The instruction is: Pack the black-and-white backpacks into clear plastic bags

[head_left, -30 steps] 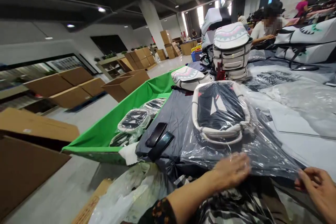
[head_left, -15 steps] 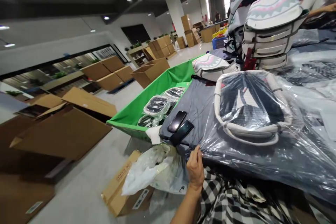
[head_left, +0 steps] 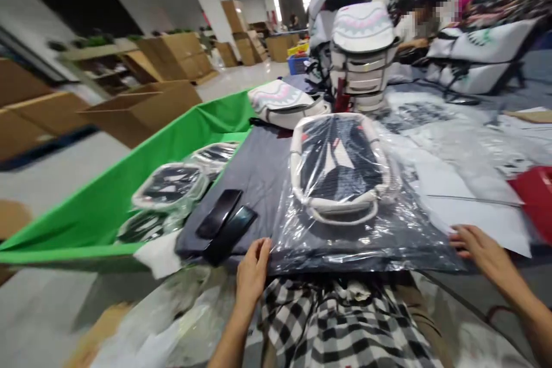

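Observation:
A backpack with pale padded edges and a dark panel lies inside a clear plastic bag on the grey-covered table. The bag's open-looking end spreads flat toward me along the front edge. My left hand pinches the near left corner of this bag, fingers together. Close to the near right corner, my right hand is spread with its fingers stretched out, and no grip on the plastic shows. Two dark phones lie on the table to the left of the bag.
A green-lined bin at the left holds several bagged backpacks. Stacked backpacks rise behind. White sheets and a red item lie right. Another person sits beyond. Crumpled plastic hangs below the front edge.
My view has swung right and downward. My right hand has come into view beside the bag's right corner, and the bag's near edge now lies straighter. My left hand stays at the left corner.

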`<state>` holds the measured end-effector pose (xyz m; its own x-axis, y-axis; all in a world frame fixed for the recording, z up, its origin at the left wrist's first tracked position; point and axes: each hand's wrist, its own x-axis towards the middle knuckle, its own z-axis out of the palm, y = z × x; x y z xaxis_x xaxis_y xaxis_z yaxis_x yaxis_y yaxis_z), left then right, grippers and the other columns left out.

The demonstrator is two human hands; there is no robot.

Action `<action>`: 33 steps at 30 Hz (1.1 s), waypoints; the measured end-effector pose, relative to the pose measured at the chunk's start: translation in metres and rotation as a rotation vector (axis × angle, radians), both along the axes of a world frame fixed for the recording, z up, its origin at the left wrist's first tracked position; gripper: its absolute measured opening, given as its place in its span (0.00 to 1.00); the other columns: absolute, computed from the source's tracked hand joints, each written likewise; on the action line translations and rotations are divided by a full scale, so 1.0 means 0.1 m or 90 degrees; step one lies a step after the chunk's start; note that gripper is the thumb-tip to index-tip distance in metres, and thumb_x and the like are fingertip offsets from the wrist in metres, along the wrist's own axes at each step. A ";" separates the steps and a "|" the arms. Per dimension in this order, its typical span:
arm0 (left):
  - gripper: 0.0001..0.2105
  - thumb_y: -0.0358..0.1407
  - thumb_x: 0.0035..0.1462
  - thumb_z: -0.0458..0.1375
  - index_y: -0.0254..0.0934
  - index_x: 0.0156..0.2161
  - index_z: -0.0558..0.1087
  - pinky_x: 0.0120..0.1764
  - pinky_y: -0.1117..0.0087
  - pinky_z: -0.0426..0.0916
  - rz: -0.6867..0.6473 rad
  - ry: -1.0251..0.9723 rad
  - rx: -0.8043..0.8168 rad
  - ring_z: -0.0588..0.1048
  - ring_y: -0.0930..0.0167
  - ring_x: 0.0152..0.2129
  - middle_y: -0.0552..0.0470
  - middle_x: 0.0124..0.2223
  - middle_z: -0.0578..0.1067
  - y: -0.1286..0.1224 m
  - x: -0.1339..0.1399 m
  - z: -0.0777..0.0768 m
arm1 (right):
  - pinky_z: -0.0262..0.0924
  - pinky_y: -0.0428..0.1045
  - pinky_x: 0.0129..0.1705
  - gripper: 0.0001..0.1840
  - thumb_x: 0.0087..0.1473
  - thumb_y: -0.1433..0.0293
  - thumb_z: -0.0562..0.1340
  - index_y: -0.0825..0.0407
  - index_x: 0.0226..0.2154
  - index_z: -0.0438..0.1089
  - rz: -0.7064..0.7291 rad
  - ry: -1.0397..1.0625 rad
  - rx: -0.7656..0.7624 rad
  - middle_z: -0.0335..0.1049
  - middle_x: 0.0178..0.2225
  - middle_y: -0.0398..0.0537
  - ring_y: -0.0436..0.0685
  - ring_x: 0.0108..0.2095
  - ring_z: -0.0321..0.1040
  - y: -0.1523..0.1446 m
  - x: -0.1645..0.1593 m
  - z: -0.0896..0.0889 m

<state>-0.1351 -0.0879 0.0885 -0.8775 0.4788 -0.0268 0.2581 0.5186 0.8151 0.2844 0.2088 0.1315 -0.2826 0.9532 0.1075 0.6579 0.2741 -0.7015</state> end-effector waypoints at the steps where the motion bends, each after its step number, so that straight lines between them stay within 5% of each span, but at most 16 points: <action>1: 0.28 0.62 0.50 0.50 0.39 0.35 0.76 0.41 0.61 0.69 -0.047 0.003 -0.027 0.77 0.59 0.33 0.47 0.33 0.80 0.11 -0.04 0.06 | 0.64 0.51 0.20 0.34 0.49 0.38 0.52 0.51 0.27 0.70 -0.007 0.010 -0.094 0.72 0.21 0.52 0.60 0.21 0.71 0.07 -0.04 0.02; 3: 0.28 0.63 0.48 0.50 0.39 0.29 0.75 0.36 0.64 0.67 -0.090 0.022 -0.038 0.75 0.61 0.29 0.50 0.28 0.77 0.26 -0.05 0.15 | 0.61 0.50 0.19 0.34 0.45 0.36 0.53 0.50 0.25 0.68 -0.006 0.026 -0.216 0.68 0.17 0.47 0.58 0.19 0.67 0.16 -0.13 0.05; 12: 0.28 0.65 0.48 0.48 0.40 0.29 0.69 0.24 0.69 0.64 -0.040 -0.006 0.023 0.68 0.67 0.15 0.57 0.16 0.66 0.28 0.01 0.26 | 0.55 0.49 0.22 0.35 0.44 0.32 0.51 0.47 0.19 0.58 -0.009 -0.013 -0.099 0.58 0.14 0.40 0.52 0.16 0.58 0.01 -0.33 0.04; 17: 0.33 0.68 0.49 0.50 0.37 0.39 0.70 0.15 0.71 0.56 -0.148 -0.198 0.046 0.61 0.71 0.09 0.59 0.16 0.67 0.22 -0.19 0.22 | 0.54 0.50 0.17 0.38 0.41 0.30 0.53 0.48 0.25 0.64 -0.014 0.091 -0.217 0.61 0.15 0.42 0.53 0.15 0.58 0.06 -0.16 0.03; 19: 0.32 0.62 0.55 0.51 0.35 0.50 0.70 0.21 0.69 0.67 -0.194 -0.103 0.052 0.71 0.68 0.15 0.51 0.27 0.77 0.10 -0.30 0.18 | 0.62 0.52 0.21 0.39 0.41 0.32 0.56 0.50 0.33 0.69 -0.044 0.060 -0.054 0.70 0.23 0.50 0.57 0.19 0.67 0.05 0.02 -0.06; 21: 0.23 0.51 0.62 0.53 0.38 0.55 0.72 0.40 0.64 0.75 -0.274 0.154 0.035 0.80 0.64 0.34 0.44 0.44 0.81 -0.02 -0.43 0.14 | 0.69 0.55 0.32 0.34 0.44 0.38 0.62 0.50 0.38 0.73 -0.015 -0.005 0.182 0.77 0.34 0.57 0.61 0.28 0.74 0.02 0.22 -0.18; 24: 0.16 0.35 0.67 0.49 0.46 0.53 0.76 0.60 0.61 0.64 -0.496 0.453 -0.007 0.74 0.65 0.55 0.47 0.56 0.77 -0.13 -0.57 0.08 | 0.69 0.57 0.49 0.19 0.52 0.49 0.64 0.44 0.37 0.79 0.151 -0.071 0.342 0.79 0.42 0.55 0.63 0.41 0.77 -0.01 0.40 -0.32; 26: 0.19 0.32 0.69 0.46 0.49 0.54 0.76 0.62 0.61 0.62 -0.608 0.494 -0.011 0.72 0.68 0.57 0.50 0.56 0.77 -0.12 -0.62 0.05 | 0.68 0.57 0.53 0.18 0.54 0.50 0.62 0.43 0.35 0.81 0.213 -0.037 0.290 0.80 0.40 0.53 0.63 0.42 0.77 0.00 0.42 -0.34; 28: 0.18 0.37 0.70 0.46 0.48 0.55 0.76 0.61 0.59 0.64 -0.630 0.441 0.012 0.74 0.67 0.54 0.49 0.53 0.79 -0.07 -0.61 0.04 | 0.70 0.58 0.51 0.24 0.52 0.44 0.63 0.43 0.33 0.82 0.174 0.033 0.174 0.81 0.38 0.52 0.64 0.40 0.78 0.01 0.38 -0.27; 31: 0.22 0.47 0.70 0.45 0.42 0.53 0.77 0.58 0.55 0.66 -0.507 0.262 0.072 0.77 0.63 0.49 0.45 0.49 0.81 0.01 -0.53 0.07 | 0.71 0.61 0.47 0.34 0.42 0.33 0.62 0.45 0.28 0.82 0.066 0.115 0.016 0.81 0.37 0.54 0.68 0.39 0.78 -0.02 0.23 -0.10; 33: 0.26 0.53 0.68 0.46 0.39 0.49 0.80 0.57 0.54 0.68 -0.410 0.152 0.128 0.77 0.61 0.48 0.43 0.46 0.81 0.05 -0.45 0.11 | 0.70 0.60 0.46 0.35 0.40 0.32 0.63 0.46 0.25 0.81 0.010 0.152 -0.006 0.80 0.40 0.56 0.69 0.42 0.76 -0.06 0.06 0.00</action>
<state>-0.1801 -0.0828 0.0991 -0.3901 0.8791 0.2739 0.6459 0.0493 0.7618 0.2904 0.2026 0.1317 -0.2650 0.9502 0.1641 0.4685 0.2756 -0.8394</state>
